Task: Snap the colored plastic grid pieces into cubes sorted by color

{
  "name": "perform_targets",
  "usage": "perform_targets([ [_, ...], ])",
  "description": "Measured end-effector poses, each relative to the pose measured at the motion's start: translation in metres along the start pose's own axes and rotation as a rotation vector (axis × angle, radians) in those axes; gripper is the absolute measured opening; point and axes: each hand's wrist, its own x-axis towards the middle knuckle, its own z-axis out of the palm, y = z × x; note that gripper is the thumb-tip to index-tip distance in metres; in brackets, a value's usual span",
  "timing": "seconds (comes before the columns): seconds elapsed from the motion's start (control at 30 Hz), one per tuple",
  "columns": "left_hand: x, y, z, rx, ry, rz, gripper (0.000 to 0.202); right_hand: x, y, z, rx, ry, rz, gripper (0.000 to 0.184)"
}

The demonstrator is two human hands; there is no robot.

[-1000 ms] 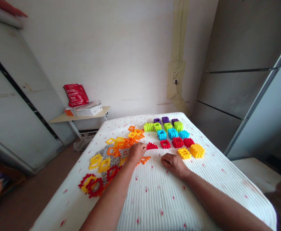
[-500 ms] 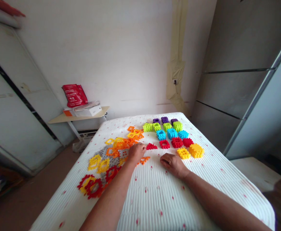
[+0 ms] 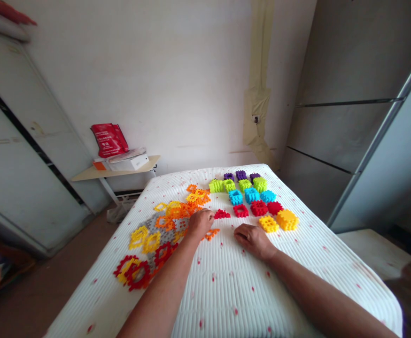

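Observation:
My left hand [image 3: 201, 223] is closed, its fingertips pinching the left end of a flat red triangular building piece [image 3: 222, 214] on the cloth. My right hand [image 3: 253, 240] rests curled on the cloth with nothing visible in it, in front of a yellow open-sided cube [image 3: 268, 224]. A solid-topped yellow block [image 3: 287, 220] stands beside that cube. Behind are a red square block [image 3: 240, 211] and a larger red cube [image 3: 259, 208]. Under and left of my left forearm lies a loose pile of orange pieces [image 3: 182, 210], with grey, yellow and red ones mixed in.
Blue blocks [image 3: 251, 195], green blocks [image 3: 217, 186] and purple blocks [image 3: 241, 175] stand in rows toward the table's far edge. A white ribbed cloth [image 3: 226, 291] covers the table. Behind it, a small side table [image 3: 96, 175] holds a red bag [image 3: 108, 141] and a white box [image 3: 131, 162].

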Motion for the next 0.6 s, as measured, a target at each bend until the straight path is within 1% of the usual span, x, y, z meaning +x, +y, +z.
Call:
perform_targets([
  [0.27, 0.000, -0.001, 0.001, -0.027, 0.027, 0.011, 0.018, 0.000, 0.001, 0.001, -0.010, -0.012, 0.008, 0.021],
  [0.4, -0.001, 0.003, -0.002, -0.053, 0.059, 0.030, 0.017, 0.000, 0.000, 0.001, -0.008, -0.014, 0.008, 0.022],
  [0.5, -0.005, 0.006, -0.012, -0.072, 0.096, 0.041, 0.020, 0.000, 0.000, 0.001, 0.002, -0.013, 0.001, 0.023],
  [0.6, -0.014, -0.002, -0.033, -0.086, 0.148, 0.008, 0.024, -0.001, 0.002, 0.001, 0.015, -0.012, -0.012, 0.025],
])
